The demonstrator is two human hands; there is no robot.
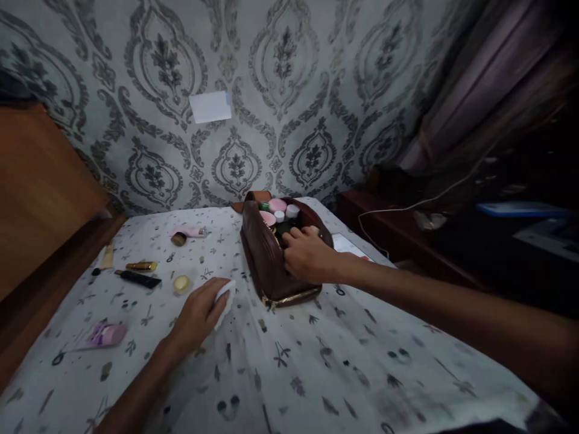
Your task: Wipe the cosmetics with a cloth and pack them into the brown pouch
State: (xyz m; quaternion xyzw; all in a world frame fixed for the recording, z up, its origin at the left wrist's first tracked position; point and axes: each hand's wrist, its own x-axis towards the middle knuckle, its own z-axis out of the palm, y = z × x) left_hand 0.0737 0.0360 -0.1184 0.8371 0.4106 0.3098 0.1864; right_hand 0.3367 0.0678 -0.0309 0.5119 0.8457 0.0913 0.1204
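Note:
A brown toiletry bag stands unzipped on the patterned cloth. Inside it are pink-lidded jars, small white-capped containers and a green item. My right hand reaches into the bag with its fingers curled; whatever they grip, if anything, is hidden. My left hand is closed on a crumpled white wipe, just left of the bag. Near that hand lies a small round yellow-lidded jar.
On the left lie a gold tube, a black tube, a beige tube and a pink-capped purple tube. Behind them are a pink bottle and a brown-topped brush. A phone lies right of the bag.

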